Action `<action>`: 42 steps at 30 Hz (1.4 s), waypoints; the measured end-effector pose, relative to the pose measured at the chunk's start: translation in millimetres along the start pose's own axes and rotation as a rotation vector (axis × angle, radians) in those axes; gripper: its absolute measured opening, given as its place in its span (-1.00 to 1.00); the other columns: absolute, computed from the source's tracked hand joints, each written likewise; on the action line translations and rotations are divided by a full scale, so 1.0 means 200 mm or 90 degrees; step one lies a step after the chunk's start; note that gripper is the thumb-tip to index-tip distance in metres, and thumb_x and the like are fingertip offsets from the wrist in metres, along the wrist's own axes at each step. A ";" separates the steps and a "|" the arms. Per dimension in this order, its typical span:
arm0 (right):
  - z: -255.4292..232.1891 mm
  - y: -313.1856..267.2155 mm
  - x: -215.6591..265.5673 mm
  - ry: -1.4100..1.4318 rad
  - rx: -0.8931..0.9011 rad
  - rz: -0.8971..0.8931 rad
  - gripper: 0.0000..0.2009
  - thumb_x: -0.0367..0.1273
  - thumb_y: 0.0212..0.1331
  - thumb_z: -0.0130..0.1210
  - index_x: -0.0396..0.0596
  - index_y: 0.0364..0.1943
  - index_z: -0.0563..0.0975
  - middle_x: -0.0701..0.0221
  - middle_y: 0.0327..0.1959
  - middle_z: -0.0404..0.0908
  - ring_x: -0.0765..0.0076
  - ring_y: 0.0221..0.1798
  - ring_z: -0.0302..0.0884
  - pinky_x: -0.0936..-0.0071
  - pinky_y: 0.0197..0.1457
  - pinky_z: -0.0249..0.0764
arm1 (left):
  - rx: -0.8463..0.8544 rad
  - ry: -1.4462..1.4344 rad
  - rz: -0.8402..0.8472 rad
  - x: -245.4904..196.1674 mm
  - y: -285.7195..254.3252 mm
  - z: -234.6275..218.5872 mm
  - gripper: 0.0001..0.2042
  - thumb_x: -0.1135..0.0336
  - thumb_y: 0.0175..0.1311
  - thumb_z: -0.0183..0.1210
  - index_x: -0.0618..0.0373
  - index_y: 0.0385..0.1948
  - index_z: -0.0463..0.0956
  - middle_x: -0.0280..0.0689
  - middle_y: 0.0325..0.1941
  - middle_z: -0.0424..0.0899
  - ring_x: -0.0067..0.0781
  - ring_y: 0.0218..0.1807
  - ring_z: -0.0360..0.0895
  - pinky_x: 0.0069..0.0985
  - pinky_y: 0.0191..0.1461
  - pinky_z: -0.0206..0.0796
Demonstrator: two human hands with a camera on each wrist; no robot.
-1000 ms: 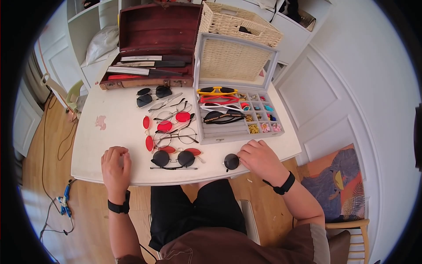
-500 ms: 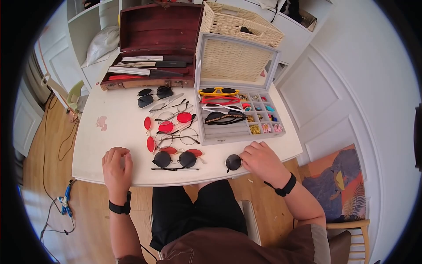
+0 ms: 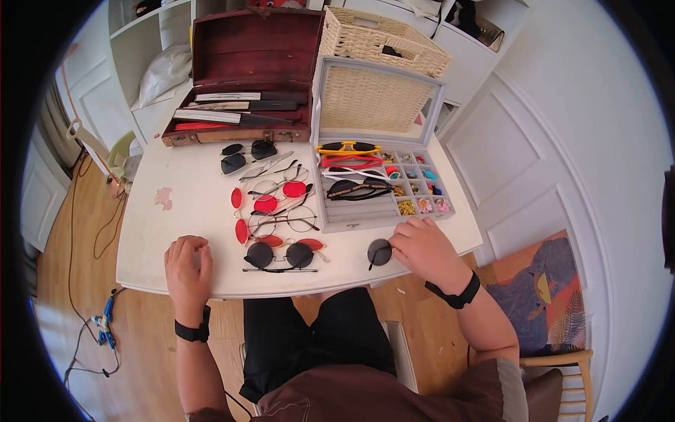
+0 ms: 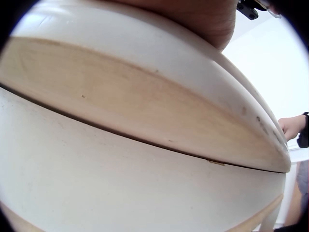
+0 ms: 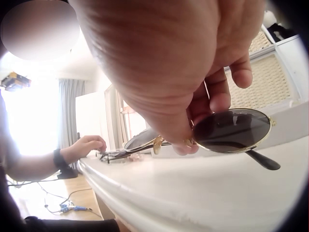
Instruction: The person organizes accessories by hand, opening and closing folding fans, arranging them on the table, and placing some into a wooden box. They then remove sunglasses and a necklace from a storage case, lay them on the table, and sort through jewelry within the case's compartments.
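Observation:
Round dark sunglasses with a thin gold frame (image 5: 234, 129) are pinched at the bridge between the right thumb and fingers (image 5: 193, 72). In the head view one dark lens (image 3: 380, 252) shows beside the right hand (image 3: 427, 247), and the other is hidden. The left hand (image 3: 188, 269) rests at the table's front left, fingers loosely curled and holding nothing. Between the hands lie black round sunglasses (image 3: 280, 255), red-lensed glasses (image 3: 241, 231) and several clear-lensed pairs. A grey box (image 3: 358, 224) with open glass lid holds yellow, red, white and black glasses beside small trinkets.
Behind the glasses stands an open dark red case (image 3: 256, 53) with folded fans. A woven basket (image 3: 387, 42) is behind the grey box. Two dark-lensed pairs (image 3: 246, 156) lie by the case. A chair with a patterned cushion (image 3: 541, 295) stands at the right.
The right hand has moved slightly right and towards the grey box, and the dark sunglasses have moved with it. The left hand stays in nearly the same place.

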State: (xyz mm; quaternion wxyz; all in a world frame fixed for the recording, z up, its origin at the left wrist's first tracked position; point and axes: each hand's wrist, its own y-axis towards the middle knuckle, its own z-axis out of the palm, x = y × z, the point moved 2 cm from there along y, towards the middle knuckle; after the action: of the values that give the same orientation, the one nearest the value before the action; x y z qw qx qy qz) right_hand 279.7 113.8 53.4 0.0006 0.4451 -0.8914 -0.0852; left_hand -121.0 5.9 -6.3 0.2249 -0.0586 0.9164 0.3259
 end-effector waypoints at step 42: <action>0.04 0.37 -0.10 0.036 -0.162 0.079 -0.90 -0.42 0.09 0.29 -0.02 -0.30 0.66 0.47 -0.27 0.59 0.30 -0.14 0.57 0.30 -0.05 0.34 | -0.006 -0.011 -0.001 0.03 -0.01 0.00 -0.96 0.41 0.23 0.20 0.12 -0.34 0.57 -0.32 -0.27 0.64 -0.23 -0.18 0.56 -0.27 0.06 0.31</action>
State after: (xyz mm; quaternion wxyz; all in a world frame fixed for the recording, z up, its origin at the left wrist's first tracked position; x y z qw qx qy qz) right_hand 233.1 173.8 58.2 0.0877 0.3880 -0.8987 -0.1845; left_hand -125.0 5.6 -9.7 0.2331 -0.0576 0.9127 0.3306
